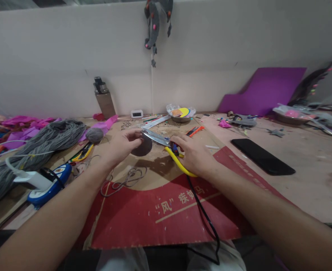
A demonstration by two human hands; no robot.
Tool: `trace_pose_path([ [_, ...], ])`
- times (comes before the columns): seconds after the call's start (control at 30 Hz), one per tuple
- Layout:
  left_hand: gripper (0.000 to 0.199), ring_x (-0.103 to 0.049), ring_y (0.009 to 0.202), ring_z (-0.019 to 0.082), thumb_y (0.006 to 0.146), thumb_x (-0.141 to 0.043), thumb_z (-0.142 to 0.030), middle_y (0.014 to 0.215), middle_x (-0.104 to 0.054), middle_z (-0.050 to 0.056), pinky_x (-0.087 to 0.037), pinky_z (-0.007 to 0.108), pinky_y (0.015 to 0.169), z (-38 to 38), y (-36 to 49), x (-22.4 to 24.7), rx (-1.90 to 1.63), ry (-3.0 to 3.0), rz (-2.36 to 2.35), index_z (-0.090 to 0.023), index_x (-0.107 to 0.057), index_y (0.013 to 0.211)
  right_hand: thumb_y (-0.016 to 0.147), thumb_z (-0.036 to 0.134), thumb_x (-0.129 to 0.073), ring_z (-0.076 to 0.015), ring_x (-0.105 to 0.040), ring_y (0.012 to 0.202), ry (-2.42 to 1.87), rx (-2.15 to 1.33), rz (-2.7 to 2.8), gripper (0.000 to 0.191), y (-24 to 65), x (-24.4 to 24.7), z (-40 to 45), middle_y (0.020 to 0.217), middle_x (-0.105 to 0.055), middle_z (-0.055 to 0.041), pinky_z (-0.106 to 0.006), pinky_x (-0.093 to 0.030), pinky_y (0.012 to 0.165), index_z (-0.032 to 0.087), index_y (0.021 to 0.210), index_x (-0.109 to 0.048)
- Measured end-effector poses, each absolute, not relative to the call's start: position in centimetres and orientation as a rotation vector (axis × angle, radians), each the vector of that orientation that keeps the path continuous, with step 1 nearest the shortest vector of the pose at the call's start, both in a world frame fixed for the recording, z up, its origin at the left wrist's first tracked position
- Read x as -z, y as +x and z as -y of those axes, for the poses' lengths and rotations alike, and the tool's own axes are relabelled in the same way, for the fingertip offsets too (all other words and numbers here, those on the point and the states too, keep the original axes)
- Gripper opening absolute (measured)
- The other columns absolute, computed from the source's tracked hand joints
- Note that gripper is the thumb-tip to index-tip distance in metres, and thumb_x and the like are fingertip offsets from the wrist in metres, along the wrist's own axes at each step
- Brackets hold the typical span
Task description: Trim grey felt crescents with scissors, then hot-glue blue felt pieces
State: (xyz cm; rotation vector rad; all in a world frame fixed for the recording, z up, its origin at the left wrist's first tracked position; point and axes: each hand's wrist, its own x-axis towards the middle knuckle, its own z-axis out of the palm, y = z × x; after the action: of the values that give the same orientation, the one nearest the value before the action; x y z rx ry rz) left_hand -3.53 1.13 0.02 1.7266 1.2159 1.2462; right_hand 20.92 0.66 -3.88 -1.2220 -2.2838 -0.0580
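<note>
My left hand [125,145] pinches a dark grey round piece [142,147], perhaps felt, by its upper edge. In my right hand [194,153] is a pair of scissors [157,138] with silver blades and yellow handles. The blades point left and lie across the top of the grey piece, close to my left fingertips. Something blue [175,146] shows beside my right fingers; its kind is mostly hidden. A black cord [203,212] runs from beneath that hand toward my lap. Loose grey yarn [129,178] lies on the cardboard below my left hand.
Red-and-tan cardboard [132,222] covers the tabletop before me. At left are grey yarn [61,137], a yarn ball [94,135], a yellow cutter [82,152] and a blue power strip [51,184]. An orange cutter [194,130], a bowl [182,118] and a phone [261,156] lie beyond or right.
</note>
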Motion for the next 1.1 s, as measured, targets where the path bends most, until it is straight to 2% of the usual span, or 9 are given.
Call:
trace_pose_path([
  [0.2, 0.024, -0.060, 0.071, 0.015, 0.068, -0.065, -0.009, 0.076, -0.071, 0.002, -0.047, 0.027, 0.073, -0.9, -3.7, -0.4, -1.194, 1.744, -1.220, -0.021, -0.076, 0.086, 0.088, 0.032, -0.054, -0.0170, -0.055, 0.077, -1.184, 0.061, 2.309, 0.027, 21.0, 3.8, -0.7, 0.098, -0.062, -0.0074, -0.028, -0.040, 0.070, 0.020, 0.113, -0.059],
  [0.4, 0.015, -0.057, 0.074, 0.015, 0.068, -0.065, -0.011, 0.076, -0.068, 0.002, -0.046, 0.027, 0.075, -0.9, -3.8, -0.8, -1.168, 1.823, -1.197, -0.019, -0.075, 0.076, 0.087, 0.030, -0.055, -0.0157, -0.053, 0.073, -1.162, 0.044, 2.330, 0.026, 21.1, 3.5, -0.6, 0.096, -0.063, -0.0069, -0.026, -0.038, 0.066, 0.020, 0.111, -0.061],
  [0.8, 0.010, -0.054, 0.071, 0.015, 0.069, -0.062, -0.013, 0.069, -0.062, 0.000, -0.042, 0.027, 0.071, -1.6, -5.2, -0.5, -1.096, 1.956, -1.181, -0.019, -0.070, 0.067, 0.087, 0.029, -0.055, -0.0167, -0.057, 0.075, -1.142, -0.064, 2.344, 0.024, 21.1, 3.1, -0.3, 0.094, -0.066, -0.0067, -0.026, -0.040, 0.068, 0.022, 0.108, -0.064],
  [1.1, 0.013, -0.053, 0.070, 0.014, 0.072, -0.059, -0.013, 0.069, -0.060, 0.000, -0.042, 0.027, 0.070, -1.4, -5.2, -0.8, -1.070, 2.058, -1.188, -0.019, -0.070, 0.069, 0.089, 0.034, -0.054, -0.0181, -0.059, 0.074, -1.153, -0.008, 2.338, 0.027, 21.2, 3.2, -0.3, 0.093, -0.069, -0.0072, -0.027, -0.040, 0.066, 0.024, 0.112, -0.065],
])
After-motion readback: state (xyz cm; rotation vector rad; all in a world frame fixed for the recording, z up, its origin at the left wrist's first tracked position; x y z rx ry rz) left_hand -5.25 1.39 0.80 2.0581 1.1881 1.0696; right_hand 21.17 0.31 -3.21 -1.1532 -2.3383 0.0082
